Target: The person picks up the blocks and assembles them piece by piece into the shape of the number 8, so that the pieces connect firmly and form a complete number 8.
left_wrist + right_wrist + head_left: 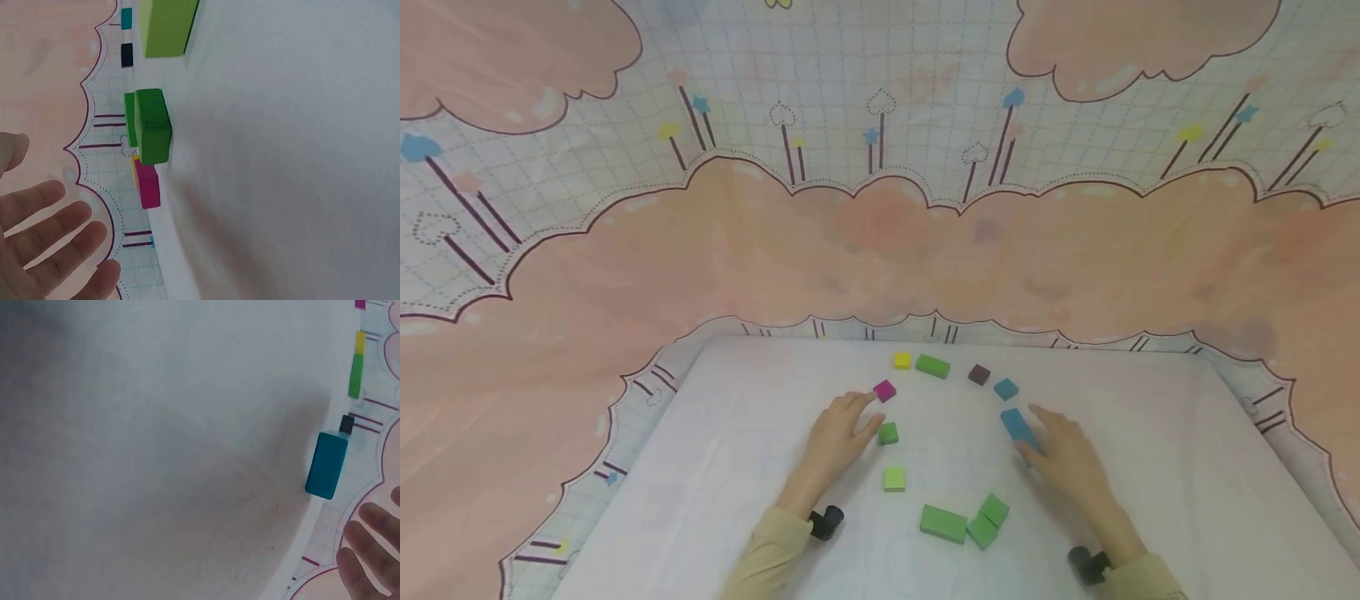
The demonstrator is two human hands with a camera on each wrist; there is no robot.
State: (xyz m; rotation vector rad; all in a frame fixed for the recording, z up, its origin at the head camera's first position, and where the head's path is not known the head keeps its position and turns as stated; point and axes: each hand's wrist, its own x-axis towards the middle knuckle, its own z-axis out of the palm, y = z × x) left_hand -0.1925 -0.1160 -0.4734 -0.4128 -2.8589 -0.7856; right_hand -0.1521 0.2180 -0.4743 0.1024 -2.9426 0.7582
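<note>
My left hand (837, 431) hovers with its fingers spread beside a magenta block (884, 390) and a small green block (888, 433). In the left wrist view, its fingers are apart and hold nothing; the magenta block (147, 185) and the green block (154, 126) stand beyond them. On the right, a long blue block (1017, 423) lies between the thumb and fingers of my right hand (1067, 454), as seen from the head. The right wrist view shows relaxed fingers (357, 553) apart from the blue block (327, 465).
Farther back sit a yellow block (902, 361), a long green block (932, 366), a dark brown block (979, 374) and a blue cube (1006, 389). A light green block (893, 479) lies nearer, with a long green block (943, 524) and two small green blocks (982, 529) in front.
</note>
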